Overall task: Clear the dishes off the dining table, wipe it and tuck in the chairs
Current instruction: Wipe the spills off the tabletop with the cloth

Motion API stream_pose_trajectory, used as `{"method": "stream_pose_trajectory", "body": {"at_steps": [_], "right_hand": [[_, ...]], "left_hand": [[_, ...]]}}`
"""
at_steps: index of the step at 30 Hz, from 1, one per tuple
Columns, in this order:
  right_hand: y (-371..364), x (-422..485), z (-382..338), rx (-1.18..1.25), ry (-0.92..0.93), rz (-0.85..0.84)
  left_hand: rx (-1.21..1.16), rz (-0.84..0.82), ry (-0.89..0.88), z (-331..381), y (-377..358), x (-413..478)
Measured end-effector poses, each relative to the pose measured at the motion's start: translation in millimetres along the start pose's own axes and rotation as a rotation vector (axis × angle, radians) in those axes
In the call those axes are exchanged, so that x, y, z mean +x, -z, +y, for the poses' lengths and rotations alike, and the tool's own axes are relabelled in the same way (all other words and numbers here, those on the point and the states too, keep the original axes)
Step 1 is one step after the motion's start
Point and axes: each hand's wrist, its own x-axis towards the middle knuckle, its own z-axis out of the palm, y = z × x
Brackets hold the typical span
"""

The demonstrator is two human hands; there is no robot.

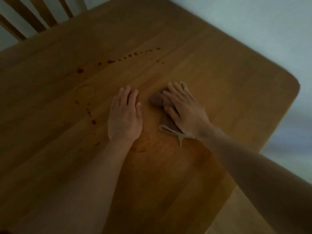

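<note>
Both hands flat on the stained counter

Now the right hand (184,110) lies palm down on a brown cloth (156,100), fingers spread and pressing it to the wooden counter (236,92); its grip is apart, not curled around the cloth. A pale loop (167,130) on the cloth sticks out near the wrist. Just beside it, the left hand (125,115) rests flat and empty on bare wood. Dark red drips (110,61) trail across the far side and to the left. A slatted chair (32,17) stands at the far left corner.

Dim, soft overall blur; wide-angle bending at edges
</note>
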Motion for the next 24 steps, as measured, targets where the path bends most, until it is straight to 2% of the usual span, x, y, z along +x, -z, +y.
{"method": "stream_pose_trajectory", "body": {"at_steps": [2,5,7,8,11,12,13,15,16,17,19,20,22,24], "right_hand": [[8,-43,13,0.035,-0.065,0.032],[19,-82,30,0.089,-0.364,0.198],[25,-89,21,0.219,-0.470,0.314],[25,-87,16,0.378,-0.504,0.364],[46,-83,2,1.105,-0.723,0.420],[52,-84,7,1.229,-0.795,0.457],[57,-86,13,1.188,-0.866,0.504],[59,-89,28,0.826,-0.970,0.542],[57,-88,28,0.671,-0.950,0.502],[50,-86,26,0.525,-0.874,0.402],[26,-84,14,0.179,-0.666,0.095],[15,-82,12,0.022,-0.581,0.009],[13,-67,21,-0.095,-0.523,0.031],[20,-40,38,-0.101,-0.597,0.076]], "left_hand": [[-0.002,-0.007,0.003,2,1,0],[0.008,-0.027,0.006,2,1,1],[0.003,-0.016,0.000,2,2,1],[0.002,-0.012,-0.002,3,2,1],[0.006,-0.021,0.009,3,2,1],[0.009,-0.024,0.013,3,2,1],[0.012,-0.024,0.014,4,2,0],[0.020,-0.021,0.015,4,2,1],[0.022,-0.022,0.016,4,1,1],[0.022,-0.024,0.016,3,1,1],[0.023,-0.031,0.018,3,0,1],[0.028,-0.034,0.019,2,-1,1],[0.035,-0.030,0.017,1,-1,2],[0.035,-0.030,0.012,1,-1,1]]}}
